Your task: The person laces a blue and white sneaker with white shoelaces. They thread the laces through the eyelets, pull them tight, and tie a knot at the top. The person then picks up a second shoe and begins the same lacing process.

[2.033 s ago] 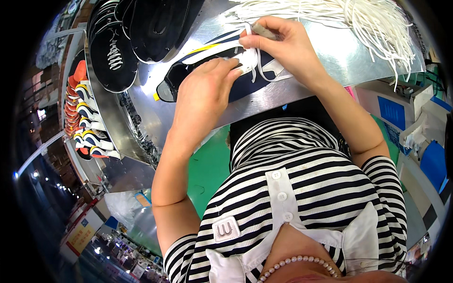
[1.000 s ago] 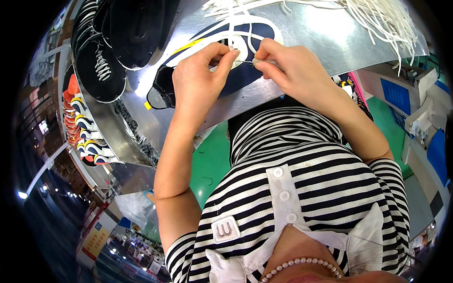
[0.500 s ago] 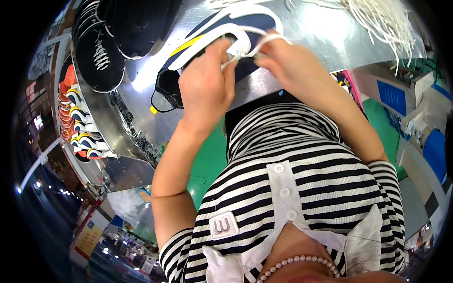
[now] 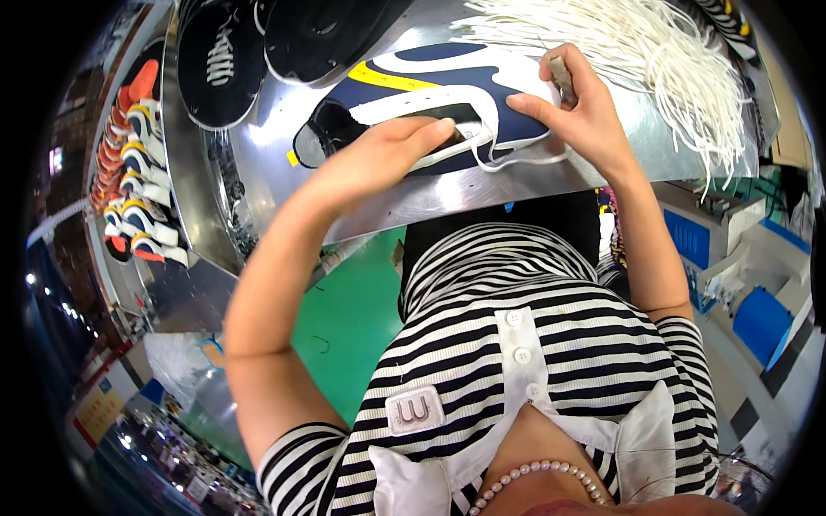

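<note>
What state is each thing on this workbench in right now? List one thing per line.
Navy shoe upper: lying flat, partly laced.
White lace: threaded through the upper, end loose.
Left hand: pressing flat on the upper.
Right hand: gripping a small grey tool.
Lace pile: loose, tangled.
Dark uppers: stacked, overlapping.

Shiny metal worktable (image 4: 482, 193) above green floor (image 4: 344, 318).

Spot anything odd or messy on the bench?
Mostly orderly. The one untidy spot is the pile of white laces at the table's far right, tangled, with strands hanging over the edge. The navy shoe upper lies flat under the left hand; the right hand pinches a small grey piece.
</note>
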Demonstrator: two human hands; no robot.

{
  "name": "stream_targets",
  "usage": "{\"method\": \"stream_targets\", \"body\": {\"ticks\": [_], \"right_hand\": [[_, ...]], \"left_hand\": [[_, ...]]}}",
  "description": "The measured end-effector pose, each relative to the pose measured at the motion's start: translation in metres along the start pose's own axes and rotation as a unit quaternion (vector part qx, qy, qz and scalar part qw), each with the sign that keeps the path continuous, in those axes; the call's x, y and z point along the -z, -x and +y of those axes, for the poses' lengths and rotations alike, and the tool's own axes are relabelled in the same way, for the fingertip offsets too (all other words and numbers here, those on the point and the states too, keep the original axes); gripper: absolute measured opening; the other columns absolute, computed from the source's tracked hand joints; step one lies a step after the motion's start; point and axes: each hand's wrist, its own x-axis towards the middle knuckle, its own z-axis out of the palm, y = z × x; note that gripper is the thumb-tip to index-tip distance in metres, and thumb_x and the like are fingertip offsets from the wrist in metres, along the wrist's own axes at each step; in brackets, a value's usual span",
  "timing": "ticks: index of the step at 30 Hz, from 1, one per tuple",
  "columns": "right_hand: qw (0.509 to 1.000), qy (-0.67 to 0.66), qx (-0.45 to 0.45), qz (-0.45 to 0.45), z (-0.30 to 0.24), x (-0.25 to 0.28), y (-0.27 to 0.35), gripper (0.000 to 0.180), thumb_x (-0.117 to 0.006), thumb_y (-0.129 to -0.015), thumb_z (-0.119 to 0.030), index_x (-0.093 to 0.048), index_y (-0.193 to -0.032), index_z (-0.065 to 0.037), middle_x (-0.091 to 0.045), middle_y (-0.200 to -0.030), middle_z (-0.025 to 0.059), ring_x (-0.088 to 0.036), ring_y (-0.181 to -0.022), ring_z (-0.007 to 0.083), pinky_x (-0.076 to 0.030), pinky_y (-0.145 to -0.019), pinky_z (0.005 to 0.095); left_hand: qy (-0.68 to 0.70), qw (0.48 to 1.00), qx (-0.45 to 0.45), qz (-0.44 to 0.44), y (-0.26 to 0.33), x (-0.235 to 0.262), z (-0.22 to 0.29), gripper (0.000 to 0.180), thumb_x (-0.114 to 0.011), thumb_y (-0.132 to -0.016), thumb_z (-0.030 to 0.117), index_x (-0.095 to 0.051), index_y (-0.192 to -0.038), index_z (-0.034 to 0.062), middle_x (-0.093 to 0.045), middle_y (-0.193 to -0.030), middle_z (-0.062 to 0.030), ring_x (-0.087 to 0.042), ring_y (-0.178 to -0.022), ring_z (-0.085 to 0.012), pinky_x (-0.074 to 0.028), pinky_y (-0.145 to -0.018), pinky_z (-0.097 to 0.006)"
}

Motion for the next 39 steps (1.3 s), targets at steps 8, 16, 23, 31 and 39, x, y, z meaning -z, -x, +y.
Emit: {"method": "stream_targets", "body": {"ticks": [8, 16, 23, 31, 39], "right_hand": [[0.994, -0.098, -0.035, 0.025, 0.004, -0.019, 0.001, 0.041, -0.081, -0.079, -0.029, -0.051, -0.092, -0.005, -0.058, -0.082, 0.0022, -0.052, -0.073, 0.0103, -0.045, -0.064, 0.0247], [0.978, -0.163, -0.126, -0.022, 0.016, -0.009, 0.008, 0.043, -0.077, -0.082, -0.038, -0.053, -0.092, -0.004, -0.058, -0.080, 0.0034, -0.054, -0.069, 0.0093, -0.043, -0.058, 0.0233], [0.981, -0.144, -0.117, -0.049, -0.001, -0.010, 0.017, 0.041, -0.075, -0.084, -0.035, -0.053, -0.094, -0.002, -0.059, -0.079, 0.0035, -0.055, -0.069, 0.0082, -0.044, -0.056, 0.0229], [0.959, -0.260, -0.107, 0.000, 0.025, 0.027, 0.024, 0.036, -0.074, -0.086, -0.029, -0.052, -0.093, -0.002, -0.057, -0.085, 0.0009, -0.053, -0.074, 0.0054, -0.045, -0.063, 0.0200], [0.956, -0.256, -0.140, -0.019, 0.045, 0.033, 0.024, 0.039, -0.074, -0.086, -0.034, -0.050, -0.092, -0.004, -0.053, -0.084, -0.0011, -0.050, -0.080, 0.0050, -0.043, -0.071, 0.0191]], "left_hand": [[0.097, 0.993, 0.060, -0.020, -0.024, -0.003, 0.004, 0.016, -0.073, -0.084, 0.023, -0.073, -0.091, 0.0082, -0.060, -0.077, 0.0040, -0.049, -0.073, -0.0067, -0.039, -0.071, -0.021], [0.068, 0.988, -0.097, 0.096, -0.023, -0.011, 0.002, 0.014, -0.072, -0.086, 0.013, -0.074, -0.093, 0.0010, -0.068, -0.079, -0.0010, -0.056, -0.066, -0.0064, -0.045, -0.061, -0.022], [-0.111, 0.962, -0.148, 0.199, -0.019, -0.019, -0.001, 0.014, -0.074, -0.082, 0.014, -0.074, -0.089, 0.0021, -0.070, -0.080, -0.0030, -0.057, -0.068, -0.0118, -0.047, -0.068, -0.027], [-0.297, 0.750, -0.156, 0.570, 0.093, 0.154, -0.091, 0.012, -0.073, -0.086, 0.015, -0.072, -0.090, 0.0043, -0.068, -0.088, -0.0037, -0.058, -0.077, -0.0140, -0.047, -0.071, -0.030], [-0.234, 0.728, -0.161, 0.624, 0.124, 0.170, -0.095, 0.016, -0.070, -0.087, 0.015, -0.071, -0.092, 0.0004, -0.068, -0.085, -0.0072, -0.059, -0.074, -0.0143, -0.047, -0.069, -0.028]]}}
